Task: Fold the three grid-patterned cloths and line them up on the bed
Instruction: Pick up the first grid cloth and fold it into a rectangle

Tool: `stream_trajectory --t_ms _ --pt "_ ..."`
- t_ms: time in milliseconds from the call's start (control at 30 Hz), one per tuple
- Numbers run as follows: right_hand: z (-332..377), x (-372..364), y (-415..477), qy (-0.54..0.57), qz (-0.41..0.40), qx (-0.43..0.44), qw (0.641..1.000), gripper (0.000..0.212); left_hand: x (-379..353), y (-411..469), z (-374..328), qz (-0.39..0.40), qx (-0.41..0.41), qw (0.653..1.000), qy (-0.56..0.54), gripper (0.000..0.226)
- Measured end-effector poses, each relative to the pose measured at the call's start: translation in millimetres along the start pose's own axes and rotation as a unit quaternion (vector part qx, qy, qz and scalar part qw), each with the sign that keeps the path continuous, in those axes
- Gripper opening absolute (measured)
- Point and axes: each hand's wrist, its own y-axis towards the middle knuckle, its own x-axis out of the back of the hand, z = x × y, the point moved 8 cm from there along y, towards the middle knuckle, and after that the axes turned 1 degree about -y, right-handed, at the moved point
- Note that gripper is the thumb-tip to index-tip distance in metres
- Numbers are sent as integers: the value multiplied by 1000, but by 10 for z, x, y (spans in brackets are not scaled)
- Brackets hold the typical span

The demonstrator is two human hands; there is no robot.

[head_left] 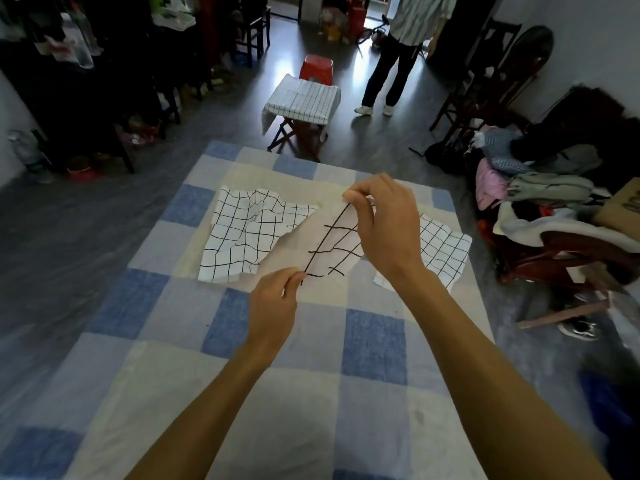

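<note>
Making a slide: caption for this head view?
The left hand and right hand pinch one grid cloth over the checked bed; left cloth and right cloth lie crumpled behind.

I see a dark glossy floor (pixel 221 109) catching light at the far end, a red stool (pixel 316 66), a dark wooden chair (pixel 498 46) and heaped clothes (pixel 547 188).

A single head-worn wide-angle view — forward and down, close above the bed (pixel 375 344), toward its far edge.
</note>
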Motion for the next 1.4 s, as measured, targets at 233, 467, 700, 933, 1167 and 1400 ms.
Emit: stream_trajectory --t_ms 233,467,700,933,1167,1400 --pt "-171 -65 -172 -23 3 -8 1000 26 -192 -31 196 58 11 997 44 16" --pt "-619 217 -208 -39 -11 -56 998 19 12 -77 731 78 106 986 105 13" --pt "-695 -191 -561 22 83 -62 994 16 -473 322 -383 129 -87 986 65 31" --pt "-802 -131 -712 96 54 -133 985 12 -703 239 -421 126 -63 989 30 12" --pt "-945 -186 -761 118 110 -196 967 18 -652 2 -191 143 12 989 -23 12" --pt "-1336 -338 -1086 107 214 -305 922 35 -485 32 63 121 150 976 -99 18"
